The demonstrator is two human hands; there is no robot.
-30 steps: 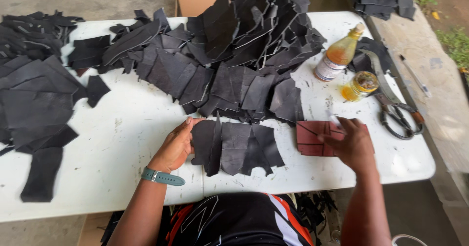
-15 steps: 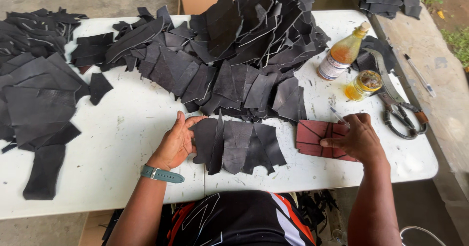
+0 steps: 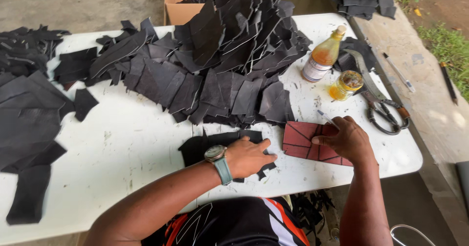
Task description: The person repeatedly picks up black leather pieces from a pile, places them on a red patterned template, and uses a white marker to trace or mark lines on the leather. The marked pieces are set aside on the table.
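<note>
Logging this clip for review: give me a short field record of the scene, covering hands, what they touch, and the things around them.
Setting: white folding table, seen from above
Left hand: flat on dark cut pieces near the table's front edge
Right hand: holds a pen and presses on a reddish-brown template
Wrist: watch with teal strap on the left
Pile: large heap of dark cut pieces at centre
Right side: amber bottle, small jar, large shears
Behind: cardboard box

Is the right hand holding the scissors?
No, the right hand holds a pen on the red-brown template; the scissors lie apart on the table.
</note>
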